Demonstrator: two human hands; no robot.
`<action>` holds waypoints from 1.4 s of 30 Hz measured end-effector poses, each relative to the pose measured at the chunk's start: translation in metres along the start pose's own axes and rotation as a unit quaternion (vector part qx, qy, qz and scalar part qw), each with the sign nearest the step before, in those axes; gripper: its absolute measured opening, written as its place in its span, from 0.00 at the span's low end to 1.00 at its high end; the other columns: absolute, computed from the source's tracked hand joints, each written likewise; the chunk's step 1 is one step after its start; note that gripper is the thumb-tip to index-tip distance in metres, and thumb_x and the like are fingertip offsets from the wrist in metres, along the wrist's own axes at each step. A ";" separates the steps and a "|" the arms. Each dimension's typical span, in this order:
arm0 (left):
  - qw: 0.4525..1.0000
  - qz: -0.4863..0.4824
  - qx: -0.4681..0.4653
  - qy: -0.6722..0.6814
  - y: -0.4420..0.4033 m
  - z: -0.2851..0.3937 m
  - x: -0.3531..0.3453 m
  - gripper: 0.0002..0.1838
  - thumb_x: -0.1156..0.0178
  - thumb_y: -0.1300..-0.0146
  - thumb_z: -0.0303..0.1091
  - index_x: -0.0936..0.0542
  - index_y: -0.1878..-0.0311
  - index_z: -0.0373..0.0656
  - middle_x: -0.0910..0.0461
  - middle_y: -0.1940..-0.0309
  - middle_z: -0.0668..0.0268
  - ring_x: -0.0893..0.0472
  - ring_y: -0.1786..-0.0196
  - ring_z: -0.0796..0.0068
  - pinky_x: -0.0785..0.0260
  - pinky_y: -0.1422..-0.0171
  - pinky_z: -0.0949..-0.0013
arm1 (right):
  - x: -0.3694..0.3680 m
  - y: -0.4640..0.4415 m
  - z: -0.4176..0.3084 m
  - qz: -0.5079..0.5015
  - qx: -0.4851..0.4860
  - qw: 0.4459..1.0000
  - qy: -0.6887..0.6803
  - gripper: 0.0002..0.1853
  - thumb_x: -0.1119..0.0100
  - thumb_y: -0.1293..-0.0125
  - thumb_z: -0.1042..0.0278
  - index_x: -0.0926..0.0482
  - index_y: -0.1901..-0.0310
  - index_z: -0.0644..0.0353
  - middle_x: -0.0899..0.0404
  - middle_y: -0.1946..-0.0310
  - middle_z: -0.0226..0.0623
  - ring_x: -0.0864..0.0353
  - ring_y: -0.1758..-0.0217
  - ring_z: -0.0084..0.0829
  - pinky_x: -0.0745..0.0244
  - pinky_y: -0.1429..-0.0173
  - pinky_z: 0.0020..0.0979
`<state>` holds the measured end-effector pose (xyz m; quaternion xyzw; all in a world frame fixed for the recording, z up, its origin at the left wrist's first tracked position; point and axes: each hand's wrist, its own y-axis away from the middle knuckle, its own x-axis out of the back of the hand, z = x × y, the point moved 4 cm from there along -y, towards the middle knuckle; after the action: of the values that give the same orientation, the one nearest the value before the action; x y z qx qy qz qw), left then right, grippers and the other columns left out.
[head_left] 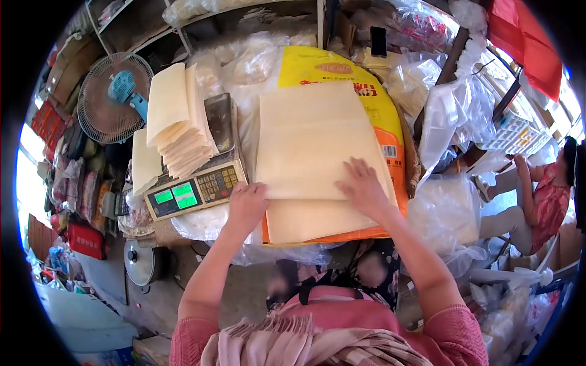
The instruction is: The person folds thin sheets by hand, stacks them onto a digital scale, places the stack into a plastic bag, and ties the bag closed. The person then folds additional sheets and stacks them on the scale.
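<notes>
A pale cream, thin flat sheet (314,143) lies in front of me, its near edge folded or overlapped on another cream layer (317,221) below it. At the left edge of this sheet my left hand (247,205) has its fingers curled over the border, pinching it. My right hand (364,188) rests on the sheet's right side, fingers spread and fairly flat. Beneath the sheets is a yellow and orange printed bag (384,113). To the left, a folded stack of similar cream sheets (180,119) stands on a digital scale (204,190) with lit green displays.
A fan (115,97) stands beyond the scale at left, and a lidded pot (141,262) is below. A black phone (378,41) lies at the back. Clear plastic bags (445,213) crowd the right side, where another person (540,201) sits near a white basket (519,135).
</notes>
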<state>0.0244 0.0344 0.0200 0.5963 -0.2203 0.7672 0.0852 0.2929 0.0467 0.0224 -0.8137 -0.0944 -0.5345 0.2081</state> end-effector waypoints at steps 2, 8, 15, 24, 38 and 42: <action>0.998 0.063 -0.027 0.015 0.003 0.016 0.029 0.17 0.34 0.52 0.31 0.20 0.56 0.42 0.18 0.63 0.61 0.20 0.57 0.57 0.35 0.39 0.61 | 0.028 -0.007 -0.048 0.013 0.086 0.990 -0.109 0.28 0.47 0.35 0.67 0.39 0.34 0.59 0.36 0.36 0.48 0.39 0.31 0.46 0.46 0.29 0.48; 0.824 0.413 0.178 0.344 0.010 0.010 0.042 0.36 0.34 0.51 0.19 0.35 0.37 0.38 0.29 0.43 0.58 0.28 0.40 0.64 0.36 0.37 0.61 | 0.072 -0.013 -0.085 0.098 0.211 0.966 -0.112 0.24 0.43 0.47 0.73 0.28 0.45 0.59 0.22 0.51 0.41 0.24 0.44 0.44 0.32 0.41 0.45; 0.961 0.036 -0.051 0.268 0.042 0.007 -0.020 0.27 0.35 0.44 0.31 0.28 0.41 0.35 0.34 0.35 0.48 0.32 0.34 0.58 0.44 0.28 0.58 | 0.013 0.064 0.019 -0.010 0.070 0.947 -0.315 0.18 0.33 0.46 0.69 0.21 0.52 0.61 0.18 0.55 0.37 0.21 0.48 0.35 0.28 0.45 0.34; 0.993 0.111 -0.034 0.004 -0.007 0.043 -0.018 0.37 0.35 0.47 0.54 0.30 0.37 0.43 0.38 0.32 0.53 0.38 0.30 0.58 0.47 0.30 0.49 | 0.002 0.029 0.048 0.000 -0.255 0.948 -0.191 0.24 0.39 0.37 0.56 0.28 0.46 0.65 0.19 0.57 0.45 0.19 0.55 0.40 0.27 0.53 0.35; 0.874 0.033 0.241 0.420 -0.028 0.020 0.017 0.28 0.35 0.44 0.44 0.27 0.43 0.38 0.22 0.50 0.54 0.23 0.45 0.59 0.40 0.32 0.55 | 0.030 0.031 0.064 -0.078 -0.268 0.938 -0.203 0.26 0.38 0.40 0.47 0.22 0.53 0.65 0.18 0.66 0.44 0.18 0.56 0.45 0.26 0.51 0.37; 0.984 0.054 0.133 0.103 -0.064 0.029 -0.044 0.37 0.41 0.39 0.55 0.35 0.33 0.42 0.39 0.33 0.50 0.39 0.30 0.55 0.47 0.28 0.50 | 0.023 -0.002 0.066 -0.050 -0.306 0.949 -0.050 0.28 0.44 0.37 0.45 0.27 0.46 0.61 0.20 0.60 0.45 0.21 0.56 0.49 0.27 0.52 0.43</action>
<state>0.0867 0.0841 -0.0013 0.5074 -0.1385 0.8504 -0.0142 0.3563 0.0761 0.0217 -0.8580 0.0230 -0.5065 -0.0828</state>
